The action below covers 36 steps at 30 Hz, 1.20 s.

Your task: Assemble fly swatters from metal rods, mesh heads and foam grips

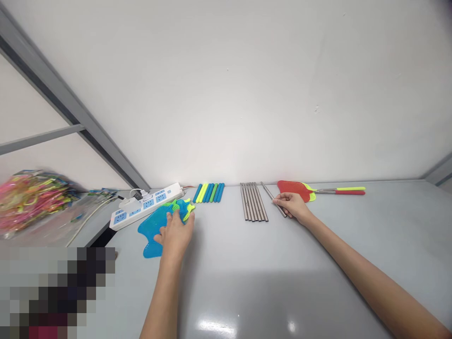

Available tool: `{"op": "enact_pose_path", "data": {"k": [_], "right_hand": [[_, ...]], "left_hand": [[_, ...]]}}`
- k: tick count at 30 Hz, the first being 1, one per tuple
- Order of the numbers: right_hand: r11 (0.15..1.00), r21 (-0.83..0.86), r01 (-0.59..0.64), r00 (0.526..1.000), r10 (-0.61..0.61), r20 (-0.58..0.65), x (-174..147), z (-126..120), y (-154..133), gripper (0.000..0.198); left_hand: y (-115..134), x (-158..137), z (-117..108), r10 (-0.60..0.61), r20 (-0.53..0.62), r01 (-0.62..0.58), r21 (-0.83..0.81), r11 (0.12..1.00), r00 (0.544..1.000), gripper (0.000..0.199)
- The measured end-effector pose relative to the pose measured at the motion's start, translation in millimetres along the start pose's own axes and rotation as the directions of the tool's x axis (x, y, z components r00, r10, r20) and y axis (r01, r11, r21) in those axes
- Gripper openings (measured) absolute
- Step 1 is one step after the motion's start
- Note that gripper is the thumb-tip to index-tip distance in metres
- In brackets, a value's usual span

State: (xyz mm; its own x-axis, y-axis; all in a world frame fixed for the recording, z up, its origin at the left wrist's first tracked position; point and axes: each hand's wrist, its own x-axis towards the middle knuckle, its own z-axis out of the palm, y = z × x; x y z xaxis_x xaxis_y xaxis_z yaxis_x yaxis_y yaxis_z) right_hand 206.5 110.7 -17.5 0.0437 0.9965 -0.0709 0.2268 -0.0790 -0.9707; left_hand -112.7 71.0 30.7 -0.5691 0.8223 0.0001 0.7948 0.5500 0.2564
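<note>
My right hand [291, 206] pinches one silver metal tube [269, 192], which slants just right of a row of several similar metal tubes [252, 201]. At the left, my left hand [175, 230] lies over a stack of fly swatter heads, its fingers apart. A blue fly swatter head [151, 230] shows most, with green and yellow ones partly under the fingers. Whether the fingers grip any of them is hidden. Behind, several blue, yellow and green handle sleeves [209, 193] lie side by side. Red and yellow fly swatters [294, 188] with handles rest beyond my right hand.
A white power strip [141, 209] with plugs lies beside the swatter heads at the left. Further left is a clear plastic bag [35, 202] of colourful pieces. The wall [240, 94] rises behind the grey table [240, 263]. A pixelated patch covers the lower left.
</note>
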Motion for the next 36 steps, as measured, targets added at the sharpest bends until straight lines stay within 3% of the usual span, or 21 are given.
{"op": "enact_pose_path", "data": {"k": [8,12,15,19,22,30,36], "right_hand": [[0.997,0.076,0.007,0.999,-0.004,-0.045,2,-1,4,0.027],[0.994,0.107,0.016,0.998,-0.010,-0.059,4,-1,7,0.028],[0.992,0.126,0.023,0.998,-0.015,-0.065,6,-1,9,0.028],[0.989,0.143,0.034,0.997,-0.024,-0.069,6,0,10,0.028],[0.989,0.145,0.041,0.997,-0.032,-0.063,5,0,9,0.029],[0.992,0.118,0.051,0.999,-0.049,-0.021,3,-1,6,0.026],[0.993,0.094,0.065,0.998,-0.066,0.001,5,-1,8,0.021]], "left_hand": [[30,-48,15,0.232,0.104,-0.242,0.095,0.966,0.967,0.063],[42,-81,32,0.394,0.178,-0.413,0.082,0.907,0.902,0.060],[47,-100,43,0.502,0.170,-0.517,0.057,0.854,0.848,0.059],[50,-113,47,0.597,0.184,-0.605,-0.018,0.796,0.781,0.057],[52,-114,46,0.631,0.179,-0.631,-0.065,0.773,0.755,0.056],[53,-96,43,0.554,0.108,-0.548,-0.081,0.833,0.826,0.054],[52,-89,43,0.543,0.074,-0.536,-0.099,0.839,0.837,0.051]]}}
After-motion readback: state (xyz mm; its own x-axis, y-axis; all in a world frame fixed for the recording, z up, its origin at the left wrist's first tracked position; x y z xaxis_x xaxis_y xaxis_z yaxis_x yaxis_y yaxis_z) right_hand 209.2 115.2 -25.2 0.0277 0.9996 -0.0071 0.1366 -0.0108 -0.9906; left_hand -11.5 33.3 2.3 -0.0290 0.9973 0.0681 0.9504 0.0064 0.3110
